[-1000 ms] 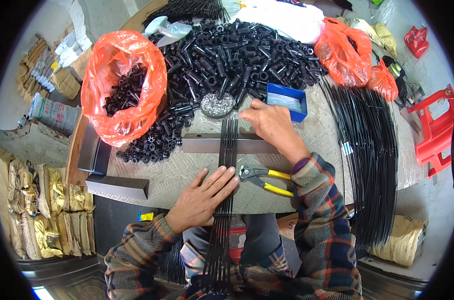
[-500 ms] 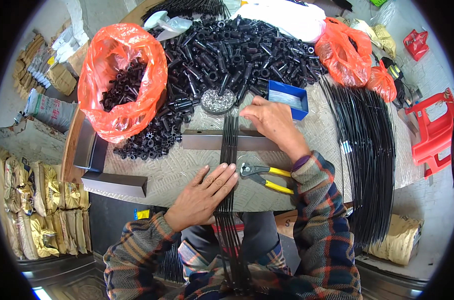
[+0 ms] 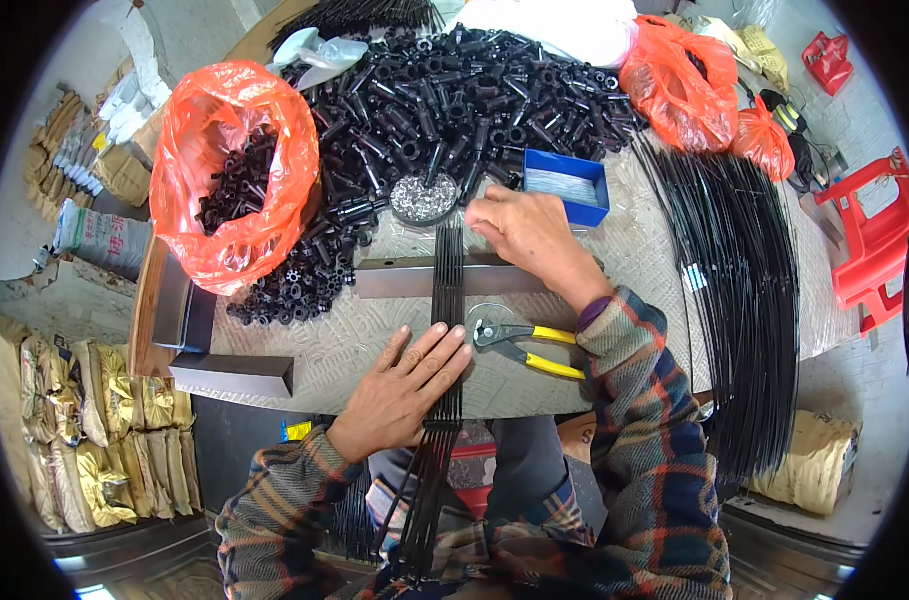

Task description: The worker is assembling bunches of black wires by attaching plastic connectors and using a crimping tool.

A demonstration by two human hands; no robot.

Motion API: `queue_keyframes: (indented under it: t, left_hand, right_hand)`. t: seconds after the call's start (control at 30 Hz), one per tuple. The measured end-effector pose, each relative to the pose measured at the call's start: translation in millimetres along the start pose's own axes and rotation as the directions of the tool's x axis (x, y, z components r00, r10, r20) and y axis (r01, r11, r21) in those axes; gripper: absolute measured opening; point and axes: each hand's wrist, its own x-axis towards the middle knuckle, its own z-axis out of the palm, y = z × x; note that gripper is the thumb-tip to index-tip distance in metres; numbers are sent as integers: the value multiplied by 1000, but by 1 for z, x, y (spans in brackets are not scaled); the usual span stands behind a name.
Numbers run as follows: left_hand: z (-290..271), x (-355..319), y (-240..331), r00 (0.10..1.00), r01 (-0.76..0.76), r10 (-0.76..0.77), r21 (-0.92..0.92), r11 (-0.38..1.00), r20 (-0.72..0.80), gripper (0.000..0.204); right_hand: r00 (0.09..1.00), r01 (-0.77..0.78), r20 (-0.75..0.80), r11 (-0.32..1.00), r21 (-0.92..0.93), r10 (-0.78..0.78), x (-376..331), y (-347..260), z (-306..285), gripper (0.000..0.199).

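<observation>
A row of thin black rods (image 3: 447, 290) runs from my lap over the table edge and across a grey metal bar (image 3: 389, 280). My left hand (image 3: 402, 388) lies flat on the rods, its fingers stretched out. Beside the rods' far ends, my right hand (image 3: 534, 238) is closed in a pinch; whatever it holds is hidden or too small to name. Just beyond those ends stands a round dish (image 3: 398, 216) of small shiny metal pieces. End-cutting pliers with yellow handles (image 3: 534, 347) lie right of the rods, below my right forearm.
Black tubular parts (image 3: 454, 90) are heaped at the back. An orange plastic bag (image 3: 179, 215) of similar parts stands left. A blue box (image 3: 586, 213) with thin pale strips sits beyond my right hand. More black rods (image 3: 739, 300) hang over the right edge. A red stool (image 3: 859, 280) stands farther right.
The view has shifted slightly, so the table's contents sit a little differently. My right hand keeps its pinch by the rod ends. The rods' near ends have swung left over my lap.
</observation>
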Motion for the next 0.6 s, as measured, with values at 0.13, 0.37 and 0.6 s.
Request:
queue_keyframes:
  t: [0.13,0.37,0.6]
  left_hand:
    - [-3,1,1,1000,22,-21,-47,999,14,95]
    - [-8,-2,-1,1000,17,-17,-110,994,-2,84]
    - [-3,-4,-3,999,-5,-3,-163,987,-47,97]
  right_hand:
    - [1000,18,2,1000,4,-18,-2,2,2,6]
    - [984,-118,104,965,-235,145,-8,-1,-9,15]
    - [1000,-10,26,987,-159,14,-9,2,-10,10]
